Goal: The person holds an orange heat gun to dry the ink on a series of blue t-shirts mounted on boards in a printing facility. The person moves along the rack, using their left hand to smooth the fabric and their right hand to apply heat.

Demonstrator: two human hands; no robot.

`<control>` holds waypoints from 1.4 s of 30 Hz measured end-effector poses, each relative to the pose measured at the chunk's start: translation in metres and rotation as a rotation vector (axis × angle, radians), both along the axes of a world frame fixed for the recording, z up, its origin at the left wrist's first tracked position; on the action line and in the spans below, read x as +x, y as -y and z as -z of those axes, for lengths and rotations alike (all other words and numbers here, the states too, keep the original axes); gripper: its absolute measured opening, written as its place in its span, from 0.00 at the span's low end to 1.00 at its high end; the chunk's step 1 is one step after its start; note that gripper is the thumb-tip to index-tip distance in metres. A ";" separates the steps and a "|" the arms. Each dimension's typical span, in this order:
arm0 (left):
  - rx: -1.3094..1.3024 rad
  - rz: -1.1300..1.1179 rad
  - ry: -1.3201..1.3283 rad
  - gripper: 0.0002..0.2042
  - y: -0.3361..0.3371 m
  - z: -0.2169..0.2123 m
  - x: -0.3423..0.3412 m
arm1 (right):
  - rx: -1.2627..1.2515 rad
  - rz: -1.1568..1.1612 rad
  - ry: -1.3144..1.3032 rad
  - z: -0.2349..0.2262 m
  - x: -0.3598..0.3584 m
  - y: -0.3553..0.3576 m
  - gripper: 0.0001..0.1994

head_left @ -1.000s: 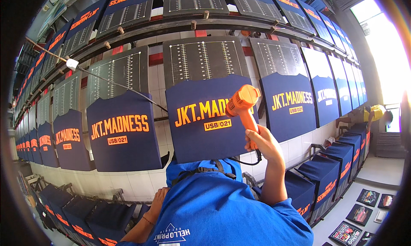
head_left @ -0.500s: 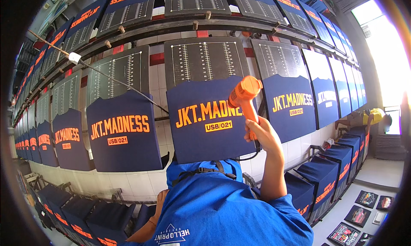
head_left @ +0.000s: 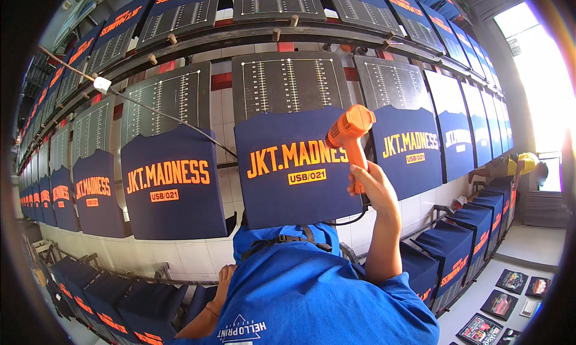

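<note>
My right hand (head_left: pixel 378 188) is closed around the handle of an orange heat gun (head_left: pixel 353 126), holding it above a navy shirt panel (head_left: pixel 261 204) with a yellow-orange print. The gun's barrel points left, over the right end of the lettering, and covers part of it. Its dark cord (head_left: pixel 351 221) hangs from the handle. The panel lies on a dark, ruled printing board (head_left: pixel 273 81). Down by my left hip, my left hand (head_left: pixel 224 283) rests against my blue shirt, fingers stretched out and partly hidden; nothing shows in it.
Similar boards with navy panels run in rows to both sides, including a printed panel (head_left: pixel 171 216) and another panel (head_left: pixel 408 174). A thin rod (head_left: pixel 174 118) slants across at the left. More panels (head_left: pixel 456 246) stand behind me. A person in yellow (head_left: pixel 523 163) bends at the far right.
The heat gun and my right hand have shifted slightly to the right over the panel. My left hand stays at my hip.
</note>
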State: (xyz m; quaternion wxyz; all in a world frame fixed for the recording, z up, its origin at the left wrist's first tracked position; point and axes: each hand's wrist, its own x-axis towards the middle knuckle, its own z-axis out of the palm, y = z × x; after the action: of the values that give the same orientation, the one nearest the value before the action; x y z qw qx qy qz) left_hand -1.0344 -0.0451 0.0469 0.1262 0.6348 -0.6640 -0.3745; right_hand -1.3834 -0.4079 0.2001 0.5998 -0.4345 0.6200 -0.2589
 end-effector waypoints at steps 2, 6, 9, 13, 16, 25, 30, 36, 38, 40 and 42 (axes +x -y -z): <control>-0.037 0.083 0.079 0.27 0.000 0.002 0.001 | -0.009 -0.006 -0.001 0.003 0.004 0.003 0.14; -0.091 0.172 0.157 0.26 0.003 0.005 0.000 | 0.032 -0.074 0.082 0.004 0.004 0.000 0.13; -0.054 0.113 0.107 0.27 0.013 -0.014 -0.003 | 0.007 -0.059 0.090 0.006 0.015 -0.001 0.13; -0.006 0.200 -0.200 0.27 0.055 -0.048 0.033 | 0.006 -0.063 0.093 0.007 0.026 0.002 0.13; -0.232 0.032 0.057 0.23 0.098 -0.036 0.074 | 0.006 -0.063 0.090 0.009 0.027 0.005 0.12; -0.224 -1.078 0.737 0.33 0.187 0.090 0.225 | 0.009 -0.093 0.020 0.004 0.026 -0.002 0.11; -0.145 -1.033 0.768 0.34 0.226 0.083 0.205 | 0.040 -0.101 0.003 -0.001 0.020 -0.009 0.12; -0.211 -0.922 0.751 0.33 0.237 0.081 0.174 | 0.104 -0.155 0.027 -0.006 0.010 -0.019 0.15; -0.262 -0.894 0.724 0.33 0.239 0.085 0.162 | 0.083 -0.136 -0.021 -0.005 0.012 -0.027 0.14; -0.242 -0.830 0.725 0.32 0.238 0.085 0.146 | 0.092 -0.126 -0.022 -0.007 0.011 -0.030 0.14; -0.241 -0.763 0.702 0.32 0.235 0.082 0.126 | 0.125 -0.127 0.027 -0.011 0.004 -0.030 0.13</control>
State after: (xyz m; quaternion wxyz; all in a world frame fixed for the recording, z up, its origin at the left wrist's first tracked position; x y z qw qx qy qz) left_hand -0.9088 -0.2804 -0.0348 0.0956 0.8993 -0.4266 0.0122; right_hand -1.3789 -0.3783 0.2114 0.6492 -0.4311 0.5981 -0.1869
